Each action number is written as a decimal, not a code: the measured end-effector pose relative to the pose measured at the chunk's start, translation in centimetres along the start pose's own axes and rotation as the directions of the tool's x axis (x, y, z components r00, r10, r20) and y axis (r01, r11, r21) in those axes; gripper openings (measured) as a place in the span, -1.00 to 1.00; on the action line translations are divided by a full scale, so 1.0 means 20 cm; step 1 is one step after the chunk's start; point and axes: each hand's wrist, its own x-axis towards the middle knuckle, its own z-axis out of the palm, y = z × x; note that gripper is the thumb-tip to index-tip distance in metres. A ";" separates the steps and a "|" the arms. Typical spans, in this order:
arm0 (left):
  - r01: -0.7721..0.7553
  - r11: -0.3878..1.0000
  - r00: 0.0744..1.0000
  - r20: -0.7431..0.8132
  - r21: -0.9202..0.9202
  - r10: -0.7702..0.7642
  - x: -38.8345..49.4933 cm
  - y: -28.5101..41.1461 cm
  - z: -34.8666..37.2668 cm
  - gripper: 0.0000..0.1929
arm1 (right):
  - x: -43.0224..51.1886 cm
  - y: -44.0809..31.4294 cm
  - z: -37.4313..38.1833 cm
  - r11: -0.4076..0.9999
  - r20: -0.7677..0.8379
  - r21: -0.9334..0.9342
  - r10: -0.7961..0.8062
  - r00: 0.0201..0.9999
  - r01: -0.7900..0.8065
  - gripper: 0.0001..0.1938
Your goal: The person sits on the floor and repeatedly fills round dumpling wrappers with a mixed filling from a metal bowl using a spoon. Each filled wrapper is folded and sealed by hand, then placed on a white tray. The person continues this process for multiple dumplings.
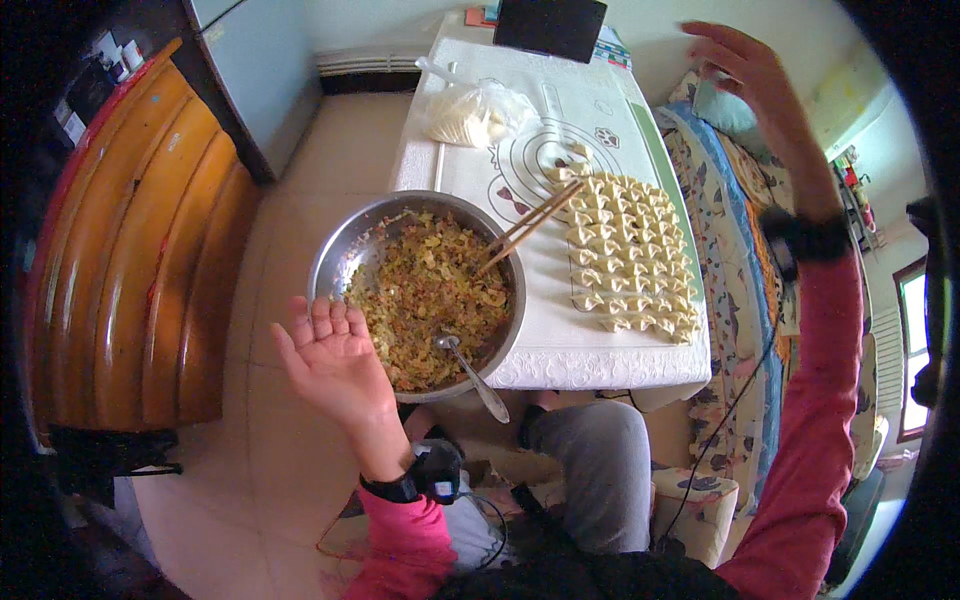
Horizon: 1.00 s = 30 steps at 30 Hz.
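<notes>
My left hand (pixel 337 356) is palm up with fingers apart, holding nothing, over the near left rim of a large metal bowl (pixel 328 255). Chopped filling (pixel 435 277) lies in the bowl. A metal spoon (pixel 480 386) rests in it, its handle over the near rim, and wooden chopsticks (pixel 532 225) lean over the right rim. Rows of folded dumplings (pixel 634 255) stand on a printed mat (pixel 615 112), right of the bowl. My right hand (pixel 731 60) is raised beyond the table's right side, fingers apart, with nothing seen in it.
A clear plastic bag of pale wrappers or dough pieces (pixel 476 116) lies on the white-covered table (pixel 600 369). A dark screen (pixel 550 28) stands at the far end. At the left is an orange-brown wooden piece (pixel 142 255); a patterned sofa or bed (pixel 739 300) is at the right.
</notes>
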 end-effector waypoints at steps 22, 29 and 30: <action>0.011 0.999 1.000 0.019 -0.051 -0.010 0.10 0.01 -0.07 -0.63 | 0.96 0.82 1.27 0.873 0.255 -0.359 -0.248 0.934 0.330 -0.85; -0.015 0.999 0.994 -0.107 -0.031 0.012 0.08 -0.01 -0.03 -0.64 | 0.77 0.95 0.98 0.795 0.171 -0.607 0.119 0.978 0.010 -0.78; -0.015 0.999 0.994 -0.109 -0.031 0.012 0.08 -0.01 -0.03 -0.64 | 0.75 0.95 0.99 0.863 0.136 -0.501 0.014 0.991 0.057 -0.77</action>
